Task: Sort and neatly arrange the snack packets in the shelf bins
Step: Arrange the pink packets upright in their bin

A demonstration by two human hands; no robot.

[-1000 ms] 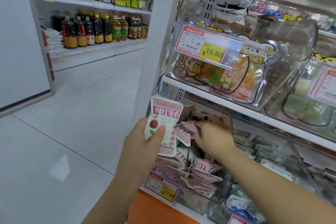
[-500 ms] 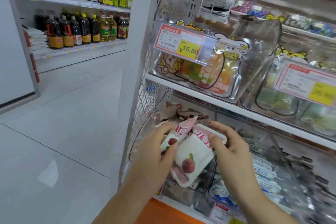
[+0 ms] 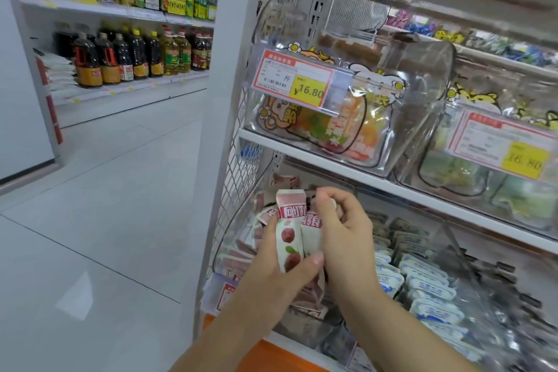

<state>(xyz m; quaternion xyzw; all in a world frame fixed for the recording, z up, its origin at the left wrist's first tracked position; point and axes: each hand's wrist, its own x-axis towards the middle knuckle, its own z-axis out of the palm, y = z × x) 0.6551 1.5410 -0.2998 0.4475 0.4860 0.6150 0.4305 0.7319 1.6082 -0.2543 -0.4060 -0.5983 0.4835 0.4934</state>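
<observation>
Two pink-and-white snack packets (image 3: 290,232) with red fruit printed on them stand upright between my hands, over the clear bin (image 3: 238,226) on the lower shelf. My left hand (image 3: 273,273) grips them from below, thumb across the front. My right hand (image 3: 341,232) pinches their top right side with curled fingers. More of the same pink packets (image 3: 244,263) lie jumbled in that bin beneath my hands. A red and yellow price tag (image 3: 225,296) hangs on the bin's front.
To the right, another bin holds rows of blue-and-white packets (image 3: 422,284). Above, clear bins with colourful sweets (image 3: 332,127) carry a 16.80 price tag (image 3: 294,81). A white shelf post (image 3: 217,130) stands left. Across the tiled aisle, bottles (image 3: 129,57) line shelves.
The packets between my hands have been turned upright and squared together. My right hand has moved up to their top edge. The camera has swung slightly left and closer.
</observation>
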